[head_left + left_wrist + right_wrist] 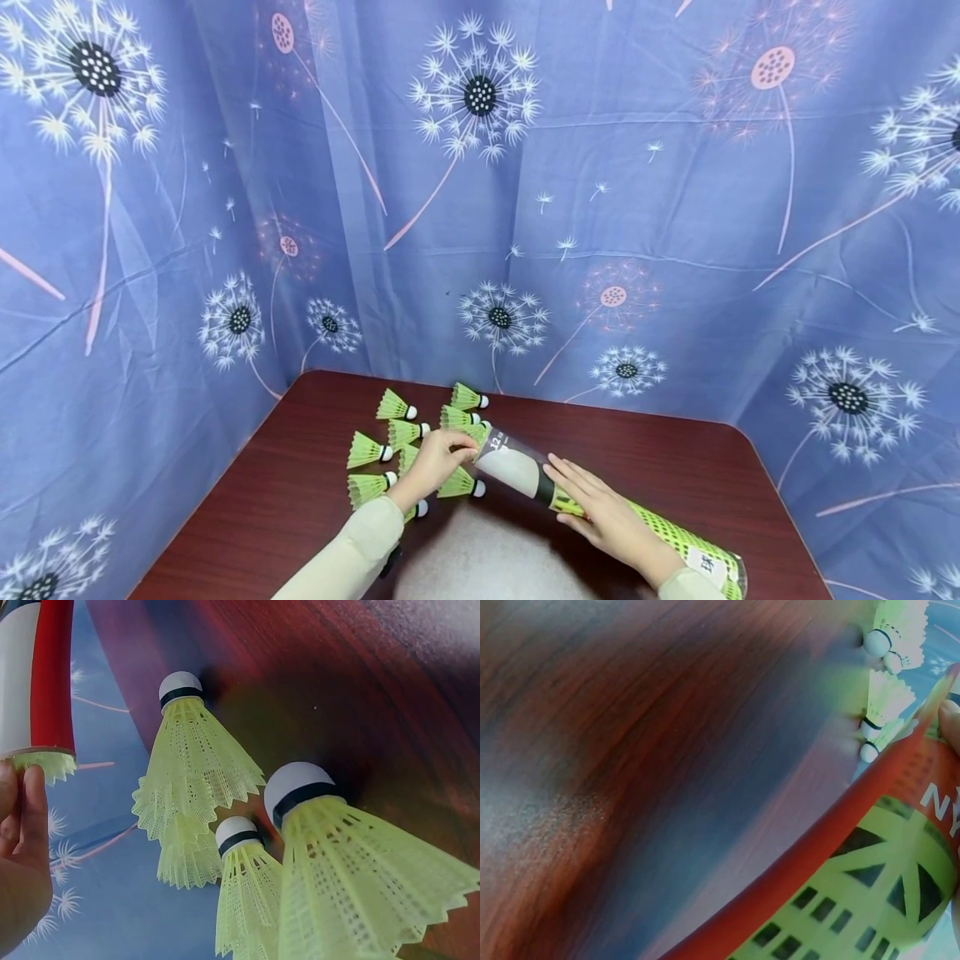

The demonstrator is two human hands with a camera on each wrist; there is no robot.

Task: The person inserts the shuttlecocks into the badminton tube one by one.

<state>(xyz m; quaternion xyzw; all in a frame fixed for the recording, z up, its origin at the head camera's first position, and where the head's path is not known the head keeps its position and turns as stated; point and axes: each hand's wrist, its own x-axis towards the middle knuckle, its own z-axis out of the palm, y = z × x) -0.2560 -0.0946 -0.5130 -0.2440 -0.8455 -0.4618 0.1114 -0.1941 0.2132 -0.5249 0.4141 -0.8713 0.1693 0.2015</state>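
My left hand (433, 465) is at the upper-left end of a clear shuttlecock tube (513, 468), its fingertips pinching the skirt of a yellow shuttlecock (51, 763). That shuttlecock's cork end is hidden inside the tube, and only the skirt's rim sticks out in the left wrist view. With fingers over the top and thumb along the near side, my right hand (611, 518) holds the tube at its middle. More yellow netted skirts show through the lower part of the tube, behind printed lettering. The right wrist view shows one of these skirts (900, 862) up close.
Several loose yellow shuttlecocks (366, 450) with white corks lie on their sides around the left hand, on a dark red wooden table (277, 500). A blue curtain (420, 317) with dandelion prints hangs behind and beside the table.
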